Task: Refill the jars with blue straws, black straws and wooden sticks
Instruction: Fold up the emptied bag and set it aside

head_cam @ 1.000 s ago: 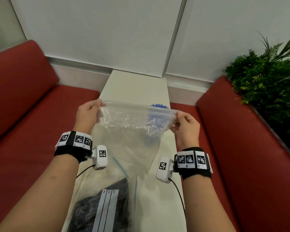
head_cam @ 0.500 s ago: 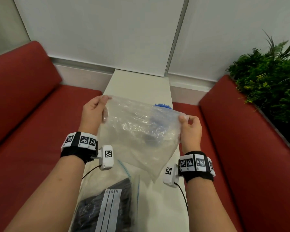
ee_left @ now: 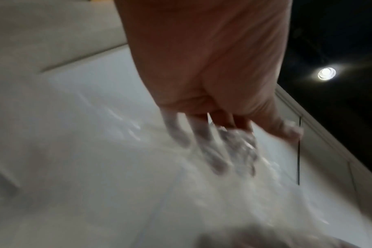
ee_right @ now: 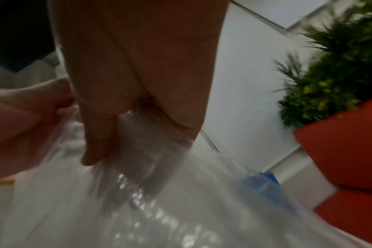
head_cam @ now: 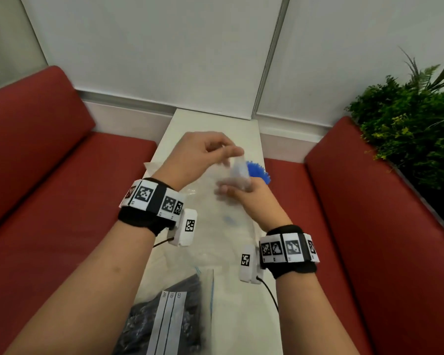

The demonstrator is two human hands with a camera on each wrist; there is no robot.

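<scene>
An empty clear plastic bag (head_cam: 239, 172) is bunched between both hands above the narrow white table (head_cam: 215, 124). My left hand (head_cam: 210, 152) pinches its top from the left. My right hand (head_cam: 244, 193) grips it from below; in the right wrist view the clear plastic bag (ee_right: 159, 201) runs crumpled out of that fist. The left wrist view is blurred, with crumpled bag plastic (ee_left: 233, 151) over the fingertips. A tuft of blue straws (head_cam: 260, 171) pokes out behind the right hand; what holds them is hidden. A zip bag of black straws (head_cam: 169, 319) lies at the table's near end.
Red sofa seats (head_cam: 62, 213) flank the table on both sides, the right one (head_cam: 369, 239) close by my right arm. A green plant (head_cam: 408, 124) stands at the far right. A white wall panel (head_cam: 164, 47) closes off the table's far end.
The bag was held stretched wide between the hands. The hands have now come together near the middle and the bag is crumpled into a bunch between them.
</scene>
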